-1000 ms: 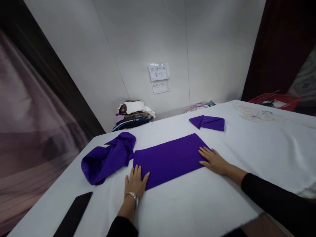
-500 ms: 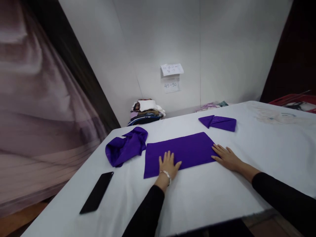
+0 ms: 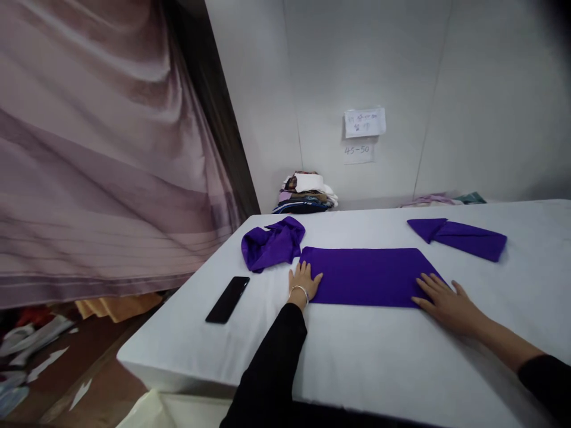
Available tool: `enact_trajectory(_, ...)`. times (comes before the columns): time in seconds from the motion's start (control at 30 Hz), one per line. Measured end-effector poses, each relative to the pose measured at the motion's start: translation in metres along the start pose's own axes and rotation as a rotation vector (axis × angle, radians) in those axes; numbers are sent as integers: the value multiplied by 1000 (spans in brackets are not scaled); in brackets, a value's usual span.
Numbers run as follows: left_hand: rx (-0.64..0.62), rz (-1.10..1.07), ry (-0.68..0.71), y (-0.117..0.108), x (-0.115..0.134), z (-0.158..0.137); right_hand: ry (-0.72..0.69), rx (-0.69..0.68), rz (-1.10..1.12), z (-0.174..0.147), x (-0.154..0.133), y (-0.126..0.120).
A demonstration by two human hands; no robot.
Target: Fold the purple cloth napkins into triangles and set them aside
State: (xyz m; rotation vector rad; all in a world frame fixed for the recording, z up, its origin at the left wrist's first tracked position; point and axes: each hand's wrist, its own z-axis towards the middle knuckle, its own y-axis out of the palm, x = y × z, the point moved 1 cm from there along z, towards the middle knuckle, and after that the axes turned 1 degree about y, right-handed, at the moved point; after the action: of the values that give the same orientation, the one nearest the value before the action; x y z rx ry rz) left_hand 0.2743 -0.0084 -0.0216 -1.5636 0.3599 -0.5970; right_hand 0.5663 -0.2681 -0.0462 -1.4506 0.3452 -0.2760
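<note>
A flat piece of purple fabric [image 3: 366, 276], roughly rectangular with a slanted right end, lies on the white-covered table [image 3: 357, 356]. On its left end rests my left hand [image 3: 306, 282], palm down, fingers spread. My right hand [image 3: 448, 303] lies flat across its right end with fingers apart. Just beyond my left hand is a crumpled purple cloth piece [image 3: 273, 245]. Farther back on the right sits a narrow folded purple piece [image 3: 464, 236] with a pointed left end. Neither hand grips anything.
A black phone [image 3: 228, 300] lies on the table's left side. Folded clothes [image 3: 306, 195] are stacked by the wall, under paper signs [image 3: 363, 123]. Pinkish drapery [image 3: 102, 148] hangs at left. Scraps litter the floor, and a pale bin [image 3: 178, 410] stands below the front edge.
The view has swung left. My left hand has slid from the fabric's lower middle to its left end. The right hand remains at the right end, and the fabric now lies straighter.
</note>
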Motion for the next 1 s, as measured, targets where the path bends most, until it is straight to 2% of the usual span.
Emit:
enact_trajectory(0.07,10,7,-10,1,-2,0,-41,-39,64,10,-42,-8)
enact_trajectory(0.23,12,11,-10,1,2,-2,-347,-192,243,38,-156,-19)
enact_trajectory(0.3,19,21,-10,1,2,-2,-429,-214,286,50,-180,-19)
enact_trajectory(0.37,29,34,-4,0,0,-1,-467,-211,286,64,-184,-17)
enact_trajectory(0.47,32,41,4,0,-1,2,-391,-172,231,84,-151,-14)
enact_trajectory(0.67,21,44,-4,-2,1,4,85,-105,62,95,-10,-10)
enact_trajectory(0.73,25,44,-5,-2,1,4,182,-95,29,91,26,-9)
enact_trajectory(0.83,19,41,-7,-3,-1,5,231,-84,5,85,50,-6)
enact_trajectory(0.93,-36,49,-43,-7,2,9,226,-68,-2,83,51,-3)
enact_trajectory(1.0,-57,62,-47,-11,14,14,217,-55,-10,84,49,-1)
